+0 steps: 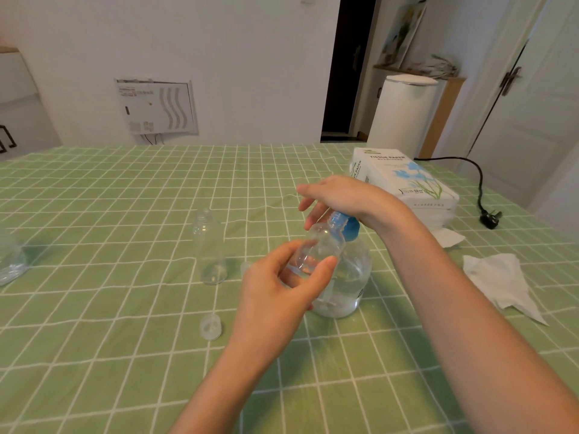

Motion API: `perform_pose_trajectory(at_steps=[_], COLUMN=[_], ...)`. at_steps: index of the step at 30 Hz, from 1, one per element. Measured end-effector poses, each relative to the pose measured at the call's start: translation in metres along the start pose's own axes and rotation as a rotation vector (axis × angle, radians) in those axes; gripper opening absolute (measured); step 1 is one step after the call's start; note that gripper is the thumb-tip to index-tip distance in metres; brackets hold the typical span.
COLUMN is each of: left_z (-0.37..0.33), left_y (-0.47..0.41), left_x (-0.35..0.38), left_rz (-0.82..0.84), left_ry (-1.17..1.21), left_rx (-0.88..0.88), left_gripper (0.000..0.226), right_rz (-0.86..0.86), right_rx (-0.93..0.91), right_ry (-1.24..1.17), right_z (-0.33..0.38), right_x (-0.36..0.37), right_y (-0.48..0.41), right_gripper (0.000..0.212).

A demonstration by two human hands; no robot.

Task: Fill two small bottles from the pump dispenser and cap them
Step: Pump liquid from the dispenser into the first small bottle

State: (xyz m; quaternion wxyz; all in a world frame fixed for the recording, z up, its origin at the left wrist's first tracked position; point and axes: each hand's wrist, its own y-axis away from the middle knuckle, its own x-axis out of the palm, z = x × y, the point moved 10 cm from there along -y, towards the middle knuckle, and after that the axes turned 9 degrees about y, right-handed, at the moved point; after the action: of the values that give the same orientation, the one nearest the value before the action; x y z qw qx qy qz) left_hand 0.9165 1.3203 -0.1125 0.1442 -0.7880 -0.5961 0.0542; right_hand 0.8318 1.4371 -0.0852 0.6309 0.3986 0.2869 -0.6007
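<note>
Two hands are at work above the bench (125, 308), which is covered by a green cloth with a white check. The left hand (279, 289) has a curled grip on a small clear plastic bottle (319, 249), with the thumb on the right side of the body, the fingers wrapped round the left side and the base toward the palm. This bottle is lifted off the cloth and tilted. Its open neck points up and away, right at the spout of the blue pump head (348, 228) (whether neck and spout touch cannot be told).

The right hand (341, 197) lies over that pump head with its grip loose and open. The fingers are stretched out to the left and slightly spread, holding nothing, and the heel of the palm rests on the pump top. Beneath it the large clear pump dispenser (351, 286) stands upright on the bench, just behind the held bottle, with clear liquid in its lower part.

Well apart to the left, a second small clear bottle (210, 249) stands upright and uncapped. A clear round cap (211, 327) lies on the cloth near the left wrist. At the far right sits a white tissue pack (404, 183), and a crumpled white tissue (501, 280) lies nearer.
</note>
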Motion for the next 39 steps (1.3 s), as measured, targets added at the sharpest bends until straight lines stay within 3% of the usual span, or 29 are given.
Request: perform_pose_trajectory(at_steps=[25, 33, 39], left_z=[0.001, -0.001, -0.002], left_y=[0.001, -0.003, -0.003], left_x=[0.001, 0.002, 0.002], left_rz=[0.007, 0.001, 0.004], left_ry=[0.005, 0.031, 0.023], left_rx=[0.01, 0.013, 0.02], left_gripper=[0.011, 0.014, 0.013], right_rz=[0.072, -0.025, 0.008], right_rx=[0.032, 0.011, 0.039], right_ry=[0.073, 0.11, 0.077], right_z=[-0.003, 0.006, 0.004], right_x=[0.004, -0.015, -0.009], right_y=[-0.002, -0.003, -0.002], right_gripper=[0.045, 0.044, 0.041])
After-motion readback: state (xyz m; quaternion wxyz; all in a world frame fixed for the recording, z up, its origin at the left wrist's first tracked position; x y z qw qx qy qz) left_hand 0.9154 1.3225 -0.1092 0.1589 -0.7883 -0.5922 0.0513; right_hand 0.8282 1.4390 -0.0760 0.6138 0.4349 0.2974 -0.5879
